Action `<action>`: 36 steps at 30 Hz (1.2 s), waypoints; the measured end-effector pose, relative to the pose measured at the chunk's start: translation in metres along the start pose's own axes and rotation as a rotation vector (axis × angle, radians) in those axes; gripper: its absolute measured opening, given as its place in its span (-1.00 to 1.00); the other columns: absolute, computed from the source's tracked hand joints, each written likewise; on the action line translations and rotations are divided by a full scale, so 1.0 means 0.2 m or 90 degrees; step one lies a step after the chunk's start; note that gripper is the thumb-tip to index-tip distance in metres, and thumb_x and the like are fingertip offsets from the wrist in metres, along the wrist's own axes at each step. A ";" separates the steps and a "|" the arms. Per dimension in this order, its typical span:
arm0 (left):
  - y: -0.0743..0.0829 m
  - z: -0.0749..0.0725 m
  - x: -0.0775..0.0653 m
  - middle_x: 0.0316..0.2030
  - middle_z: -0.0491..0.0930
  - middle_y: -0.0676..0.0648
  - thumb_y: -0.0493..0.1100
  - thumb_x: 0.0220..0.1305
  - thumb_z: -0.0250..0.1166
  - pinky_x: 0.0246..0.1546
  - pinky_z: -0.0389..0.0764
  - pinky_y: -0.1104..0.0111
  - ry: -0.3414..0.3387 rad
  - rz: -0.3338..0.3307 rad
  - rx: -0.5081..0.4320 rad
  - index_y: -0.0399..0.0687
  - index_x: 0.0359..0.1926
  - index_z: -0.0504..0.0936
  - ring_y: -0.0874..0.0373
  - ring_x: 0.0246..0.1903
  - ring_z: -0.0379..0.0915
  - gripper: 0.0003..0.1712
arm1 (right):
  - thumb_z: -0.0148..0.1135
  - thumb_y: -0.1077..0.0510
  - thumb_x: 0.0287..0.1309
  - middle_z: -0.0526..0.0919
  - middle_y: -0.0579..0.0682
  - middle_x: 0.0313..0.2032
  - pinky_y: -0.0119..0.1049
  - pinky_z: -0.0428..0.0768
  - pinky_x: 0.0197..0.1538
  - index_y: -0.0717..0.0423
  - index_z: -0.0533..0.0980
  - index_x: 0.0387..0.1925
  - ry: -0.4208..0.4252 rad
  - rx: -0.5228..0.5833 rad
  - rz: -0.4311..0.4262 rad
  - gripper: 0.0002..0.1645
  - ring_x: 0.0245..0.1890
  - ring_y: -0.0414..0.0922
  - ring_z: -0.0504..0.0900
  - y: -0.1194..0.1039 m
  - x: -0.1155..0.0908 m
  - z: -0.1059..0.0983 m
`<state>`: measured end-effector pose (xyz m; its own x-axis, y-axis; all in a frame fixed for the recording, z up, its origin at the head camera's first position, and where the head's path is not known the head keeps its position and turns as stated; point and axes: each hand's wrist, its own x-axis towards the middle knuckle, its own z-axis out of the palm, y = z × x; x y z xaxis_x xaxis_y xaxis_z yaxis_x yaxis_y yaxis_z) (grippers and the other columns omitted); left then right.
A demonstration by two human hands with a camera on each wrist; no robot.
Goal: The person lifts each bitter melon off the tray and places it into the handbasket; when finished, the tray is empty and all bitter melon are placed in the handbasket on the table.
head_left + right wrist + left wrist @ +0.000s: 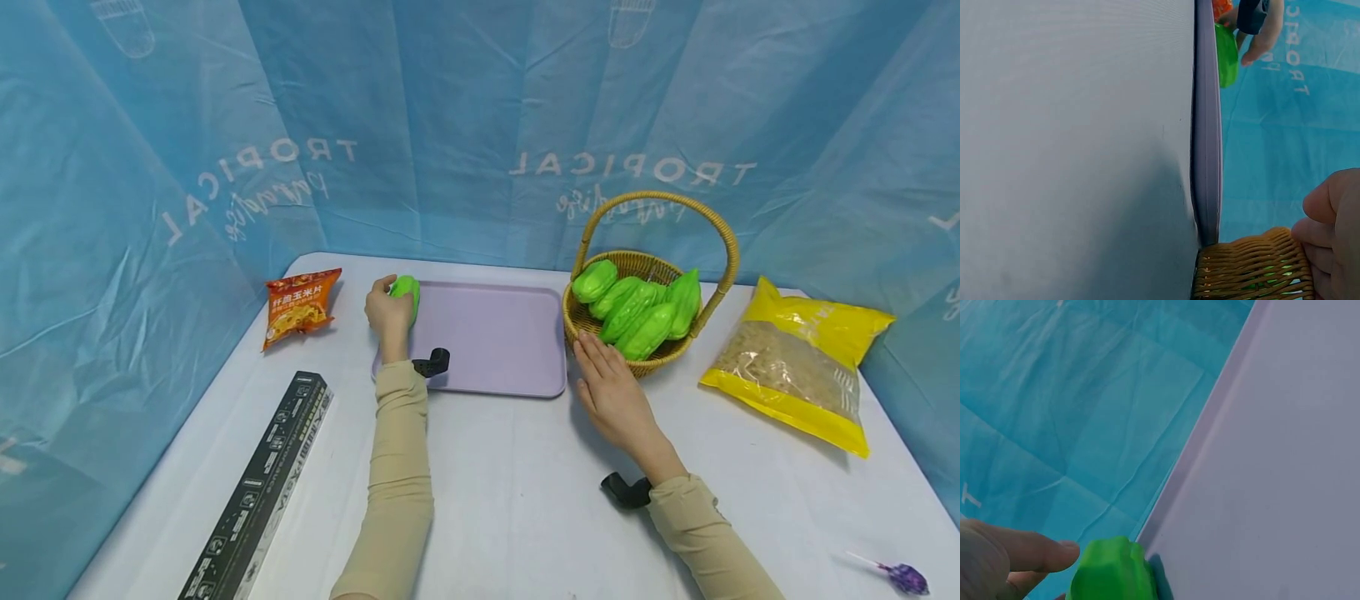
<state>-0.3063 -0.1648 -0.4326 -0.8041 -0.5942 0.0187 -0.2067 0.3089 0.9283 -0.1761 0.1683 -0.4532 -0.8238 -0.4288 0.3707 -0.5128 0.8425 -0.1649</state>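
Note:
At the far left corner of the lavender tray (487, 337), a bright green star fruit (406, 292) sits close against the rim. My left hand (388, 310) reaches around it from the left. In the left wrist view, a fingertip (1069, 551) shows a small gap from the green star fruit (1113, 569); the palm side is hidden. My right hand (613, 396) rests with straight fingers against the front left of the wicker basket (652, 365). Inside that basket lie several more green star fruits (648, 331). The right wrist view shows fingers (1316, 234) touching its woven wall.
An orange snack bag (300, 307) lies beyond the tray's left side. Nearer, a long black box (258, 483) runs along the left. Right of the basket's tall handle (651, 195) lies a yellow bag (798, 367). A purple lollipop (906, 578) is at the near right.

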 end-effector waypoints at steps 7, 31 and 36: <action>0.00 0.01 0.00 0.20 0.48 -0.27 -0.28 0.14 0.36 0.23 0.42 0.04 -0.001 -0.007 0.015 -0.14 0.20 0.54 -0.17 0.22 0.37 -0.45 | 0.06 0.19 0.34 0.21 0.24 0.43 0.06 0.13 0.46 0.35 0.22 0.38 -0.004 0.002 0.004 -0.35 0.45 0.15 0.18 0.00 0.00 0.00; 0.11 0.03 -0.04 0.18 0.46 -0.31 -0.28 0.25 0.17 0.18 0.46 0.04 -0.054 0.040 -0.074 -0.22 0.26 0.45 -0.20 0.18 0.36 -0.47 | 0.03 0.17 0.37 0.20 0.24 0.43 0.06 0.12 0.47 0.35 0.20 0.39 -0.008 0.005 0.006 -0.36 0.45 0.16 0.18 0.00 0.00 0.00; 0.17 0.04 -0.07 0.21 0.45 -0.28 -0.24 0.28 0.14 0.17 0.48 0.04 -0.093 0.056 -0.085 -0.19 0.29 0.43 -0.19 0.18 0.38 -0.47 | 0.03 0.17 0.37 0.19 0.24 0.44 0.07 0.11 0.47 0.35 0.20 0.39 -0.012 0.003 0.006 -0.36 0.45 0.16 0.17 0.00 0.00 -0.01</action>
<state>-0.3060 -0.1404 -0.4050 -0.8902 -0.4520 0.0565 -0.0642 0.2474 0.9668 -0.1751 0.1682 -0.4522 -0.8332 -0.4271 0.3512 -0.5058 0.8453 -0.1722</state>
